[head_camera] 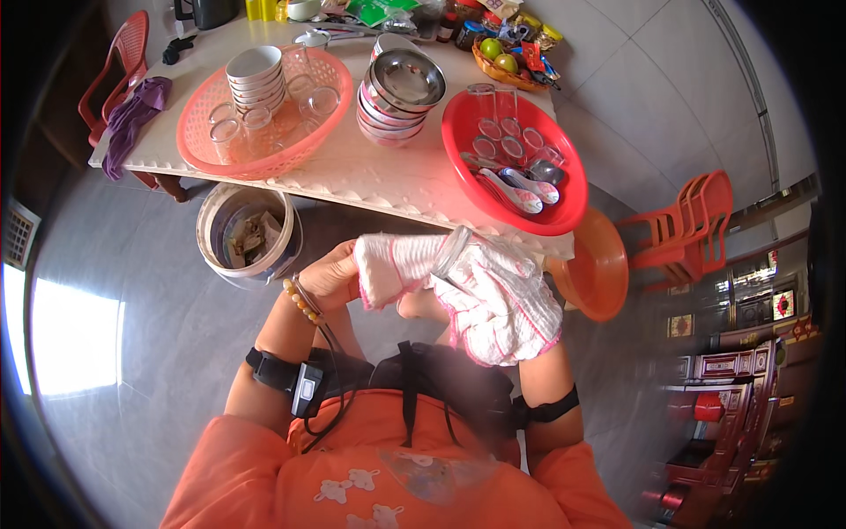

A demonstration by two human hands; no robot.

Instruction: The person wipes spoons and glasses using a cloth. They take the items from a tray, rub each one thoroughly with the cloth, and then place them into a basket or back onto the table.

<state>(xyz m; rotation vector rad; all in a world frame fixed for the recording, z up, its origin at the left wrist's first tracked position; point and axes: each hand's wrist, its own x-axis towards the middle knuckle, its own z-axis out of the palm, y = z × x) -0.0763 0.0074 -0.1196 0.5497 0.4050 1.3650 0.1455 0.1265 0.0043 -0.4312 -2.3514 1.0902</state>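
A white crinkled cloth [502, 297] with pink edging is bunched in front of my body, just off the table's front edge. My left hand [328, 274] grips its left end, thumb on top. My right forearm runs up under the cloth, which covers my right hand, so its fingers are hidden. Between the two parts of the cloth shows a greyish, see-through edge [453, 252]. It looks like the rim of a drinking glass, with the rest wrapped from sight.
On the table [396, 182] stand a pink plastic basket [192, 142] with bowls and glasses, stacked bowls [390, 125], and a red basin [575, 178] with glasses and soup spoons [515, 192]. Below are a bucket [211, 228] holding refuse and an orange basin [595, 278]. Stacked chairs [694, 225] stand right.
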